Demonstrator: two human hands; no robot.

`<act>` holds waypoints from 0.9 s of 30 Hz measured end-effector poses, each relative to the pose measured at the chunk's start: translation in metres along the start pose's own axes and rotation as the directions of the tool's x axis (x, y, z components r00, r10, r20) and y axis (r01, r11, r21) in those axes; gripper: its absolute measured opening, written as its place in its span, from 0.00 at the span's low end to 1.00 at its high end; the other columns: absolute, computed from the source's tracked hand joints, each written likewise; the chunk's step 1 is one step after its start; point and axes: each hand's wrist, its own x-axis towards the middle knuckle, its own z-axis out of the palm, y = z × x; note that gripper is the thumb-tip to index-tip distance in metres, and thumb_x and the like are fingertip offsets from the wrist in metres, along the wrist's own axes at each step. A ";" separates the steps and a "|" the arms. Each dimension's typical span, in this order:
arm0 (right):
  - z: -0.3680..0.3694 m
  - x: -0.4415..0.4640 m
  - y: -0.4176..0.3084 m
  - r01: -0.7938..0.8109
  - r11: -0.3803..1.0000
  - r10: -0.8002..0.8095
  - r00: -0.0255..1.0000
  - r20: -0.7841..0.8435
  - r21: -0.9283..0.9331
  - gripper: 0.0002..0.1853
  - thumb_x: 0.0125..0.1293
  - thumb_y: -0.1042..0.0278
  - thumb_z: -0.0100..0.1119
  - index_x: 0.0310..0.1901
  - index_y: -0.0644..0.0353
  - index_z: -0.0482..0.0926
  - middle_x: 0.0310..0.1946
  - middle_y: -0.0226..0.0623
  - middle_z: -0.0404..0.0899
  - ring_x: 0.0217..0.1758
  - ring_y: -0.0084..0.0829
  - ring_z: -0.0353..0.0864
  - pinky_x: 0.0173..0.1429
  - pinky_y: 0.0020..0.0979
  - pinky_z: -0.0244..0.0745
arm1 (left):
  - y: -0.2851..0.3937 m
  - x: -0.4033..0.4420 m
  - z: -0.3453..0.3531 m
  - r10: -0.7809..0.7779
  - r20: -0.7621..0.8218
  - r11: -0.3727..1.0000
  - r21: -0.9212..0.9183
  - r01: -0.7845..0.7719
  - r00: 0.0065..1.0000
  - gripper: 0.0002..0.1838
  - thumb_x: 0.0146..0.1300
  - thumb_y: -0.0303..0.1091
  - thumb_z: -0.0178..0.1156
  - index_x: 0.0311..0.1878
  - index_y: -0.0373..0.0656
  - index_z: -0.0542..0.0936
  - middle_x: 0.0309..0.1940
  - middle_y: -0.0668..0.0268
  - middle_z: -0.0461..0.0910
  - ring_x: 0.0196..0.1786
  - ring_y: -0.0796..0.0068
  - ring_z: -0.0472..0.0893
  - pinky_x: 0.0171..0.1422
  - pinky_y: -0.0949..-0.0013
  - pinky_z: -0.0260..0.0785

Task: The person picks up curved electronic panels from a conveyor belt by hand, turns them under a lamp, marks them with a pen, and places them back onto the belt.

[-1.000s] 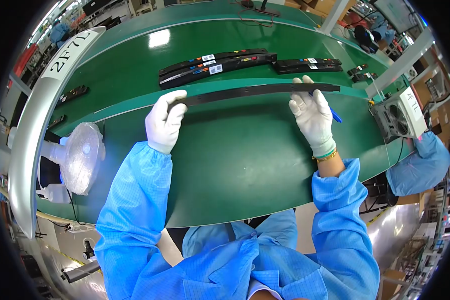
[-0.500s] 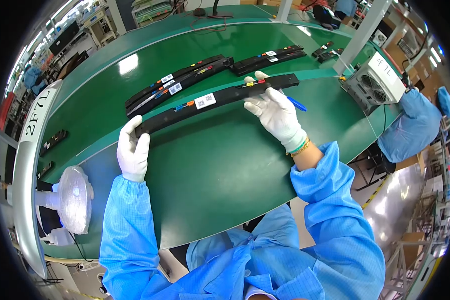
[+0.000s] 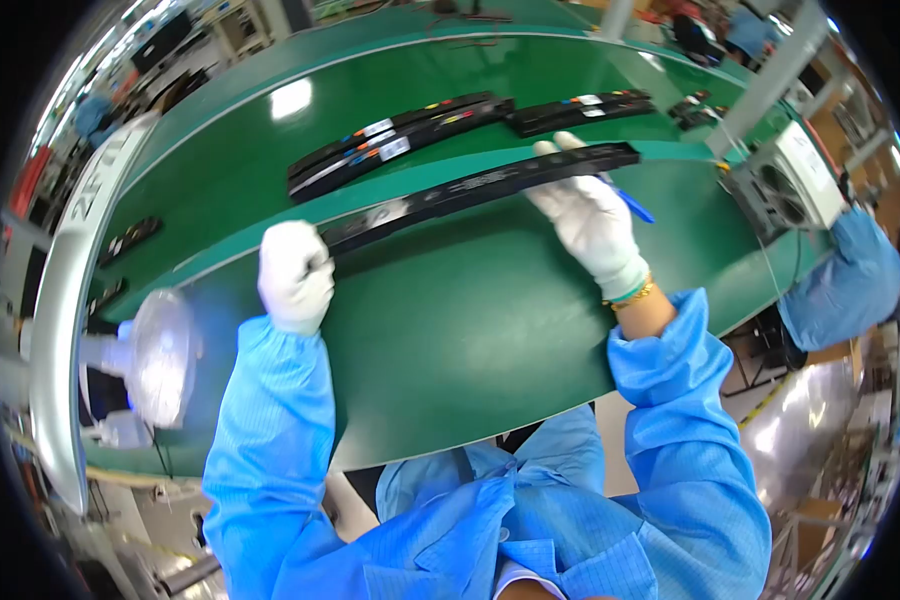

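A long black bar (image 3: 440, 200) spans the space between my white-gloved hands, slanting up to the right above the green table. Its face toward me carries pale markings and a light patch, blurred by motion. My left hand (image 3: 295, 275) is closed round the bar's left end, its fingers curled in. Near the other end, my right hand (image 3: 595, 230) supports the bar, with fingertips showing beyond its far edge. A blue pen (image 3: 633, 205) sticks out to the right from behind that hand; how it is held is hidden.
Similar black bars (image 3: 370, 150) with coloured connectors lie beyond, with more bars (image 3: 580, 112) to their right. A plastic-wrapped round object (image 3: 165, 360) stands at left beside a silver lamp housing (image 3: 60, 350). A boxed fan unit (image 3: 785, 185) stands at right, near a person's blue sleeve (image 3: 840, 275).
The bar has turned about its length, so its white label and coloured connectors no longer show. My left hand has rolled over into a closed grip. The whole view has shifted slightly.
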 end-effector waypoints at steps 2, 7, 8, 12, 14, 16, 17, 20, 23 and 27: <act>0.001 0.001 0.001 -0.004 1.000 0.004 1.000 0.019 -0.006 0.29 0.71 0.70 0.54 0.73 0.55 0.64 0.69 0.43 0.72 0.68 0.40 0.76 0.72 0.47 0.71 | 0.000 0.001 -0.003 0.048 0.002 0.998 0.027 -0.048 0.999 0.19 0.31 0.12 0.61 0.27 0.45 0.69 0.31 0.65 0.72 0.41 0.58 0.76 0.48 0.61 0.70; -0.001 0.001 0.002 -0.002 1.000 0.003 1.000 0.024 -0.026 0.31 0.71 0.71 0.53 0.75 0.56 0.62 0.70 0.42 0.70 0.69 0.40 0.74 0.75 0.47 0.68 | -0.003 -0.007 0.003 0.041 -0.117 0.997 0.069 -0.033 0.992 0.19 0.29 0.12 0.61 0.27 0.45 0.76 0.32 0.63 0.75 0.42 0.59 0.78 0.42 0.64 0.72; 0.001 0.001 0.002 -0.003 0.999 0.004 1.000 0.024 -0.034 0.31 0.71 0.71 0.53 0.75 0.56 0.61 0.70 0.42 0.70 0.70 0.40 0.74 0.75 0.48 0.68 | -0.004 -0.006 0.000 0.090 -0.092 0.988 0.133 -0.077 0.992 0.20 0.27 0.12 0.61 0.27 0.46 0.77 0.33 0.64 0.75 0.43 0.60 0.79 0.41 0.65 0.73; 0.000 0.001 0.002 -0.002 0.999 0.004 0.999 0.041 -0.042 0.30 0.71 0.72 0.52 0.75 0.57 0.61 0.70 0.43 0.70 0.69 0.40 0.74 0.75 0.48 0.68 | -0.002 -0.004 -0.003 0.083 -0.057 0.986 0.149 -0.074 0.995 0.19 0.28 0.14 0.62 0.27 0.46 0.77 0.33 0.64 0.75 0.44 0.59 0.79 0.43 0.64 0.73; -0.003 0.002 0.002 -0.006 1.000 0.008 0.999 0.051 -0.030 0.30 0.71 0.72 0.52 0.74 0.57 0.62 0.70 0.43 0.71 0.69 0.40 0.74 0.74 0.48 0.68 | -0.002 -0.004 -0.004 0.076 -0.055 0.992 0.109 -0.070 0.996 0.18 0.30 0.15 0.62 0.27 0.46 0.77 0.33 0.64 0.76 0.44 0.58 0.79 0.44 0.63 0.73; -0.003 0.002 0.002 -0.007 1.000 0.008 0.999 0.046 -0.024 0.30 0.71 0.72 0.53 0.74 0.57 0.63 0.70 0.43 0.71 0.69 0.41 0.75 0.74 0.48 0.68 | -0.002 -0.002 -0.004 0.101 -0.050 0.990 0.101 -0.095 0.994 0.17 0.31 0.15 0.61 0.27 0.46 0.76 0.32 0.63 0.76 0.44 0.55 0.79 0.47 0.61 0.73; -0.001 0.002 0.003 0.002 1.000 -0.002 1.000 0.030 -0.023 0.29 0.71 0.72 0.53 0.74 0.57 0.63 0.70 0.44 0.71 0.68 0.41 0.75 0.74 0.48 0.69 | -0.004 -0.002 -0.004 0.116 -0.057 0.990 0.090 -0.110 0.992 0.17 0.31 0.15 0.62 0.27 0.45 0.76 0.32 0.63 0.76 0.44 0.54 0.79 0.47 0.60 0.73; -0.001 0.001 0.005 0.012 1.000 -0.011 0.999 0.031 -0.023 0.29 0.71 0.70 0.54 0.73 0.55 0.64 0.69 0.44 0.72 0.68 0.42 0.76 0.74 0.49 0.69 | -0.001 0.001 -0.005 0.133 -0.014 0.984 0.117 -0.131 0.991 0.20 0.29 0.12 0.61 0.27 0.45 0.69 0.33 0.64 0.74 0.43 0.57 0.78 0.51 0.60 0.72; -0.001 0.001 0.005 0.020 0.999 -0.019 0.999 0.034 -0.026 0.30 0.71 0.68 0.55 0.73 0.54 0.64 0.68 0.43 0.73 0.66 0.42 0.77 0.73 0.49 0.69 | -0.001 0.000 -0.003 0.132 -0.044 0.985 0.115 -0.126 0.990 0.19 0.29 0.13 0.61 0.27 0.45 0.70 0.31 0.63 0.74 0.43 0.55 0.77 0.47 0.60 0.71; 0.000 0.001 0.002 -0.012 1.000 0.011 0.998 0.064 0.009 0.29 0.70 0.70 0.55 0.73 0.54 0.66 0.66 0.42 0.75 0.67 0.42 0.76 0.74 0.49 0.67 | -0.002 0.000 -0.004 0.104 -0.001 0.986 0.129 -0.103 0.995 0.21 0.28 0.11 0.60 0.25 0.46 0.67 0.31 0.64 0.73 0.43 0.57 0.78 0.48 0.60 0.70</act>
